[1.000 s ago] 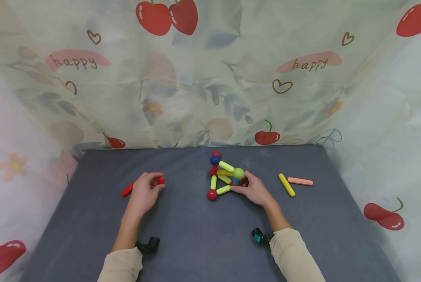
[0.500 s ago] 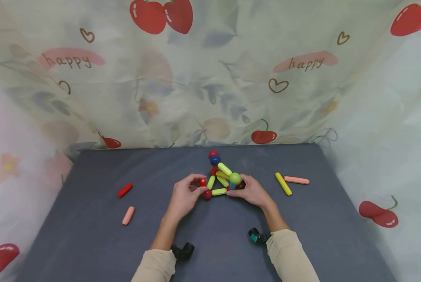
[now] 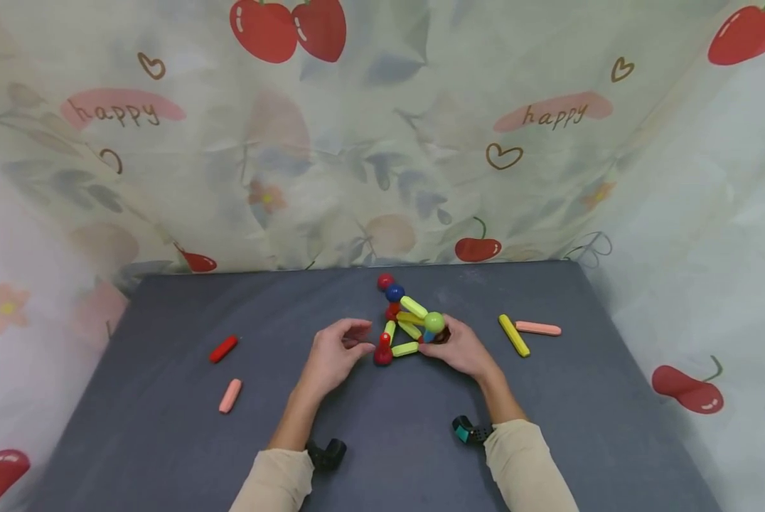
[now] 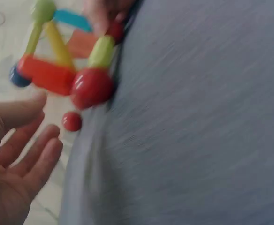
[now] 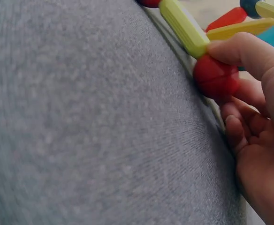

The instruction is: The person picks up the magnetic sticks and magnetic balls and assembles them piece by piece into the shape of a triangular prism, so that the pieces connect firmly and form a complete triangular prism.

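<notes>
A magnetic frame of balls and sticks stands mid-table, with a green ball (image 3: 434,323) and a blue ball (image 3: 394,293) raised on it. At its front left corner, a red stick (image 4: 48,75) stands up from a red ball (image 4: 91,88). My left hand (image 3: 331,353) is just left of that corner, its fingers apart and holding nothing. With thumb and fingers, my right hand (image 3: 461,348) pinches the red ball (image 5: 216,77) at the frame's front right corner. In the head view, that hand mostly hides this ball.
A loose red ball (image 3: 385,282) lies behind the frame. At left lie another red stick (image 3: 223,349) and a pink stick (image 3: 230,396). To the right are a yellow stick (image 3: 514,336) and a second pink stick (image 3: 538,328). A patterned curtain (image 3: 331,163) hangs behind the grey table.
My left hand has carried a red stick rightward from the table's left side to the front left ball and let go. My right hand stays at the frame.
</notes>
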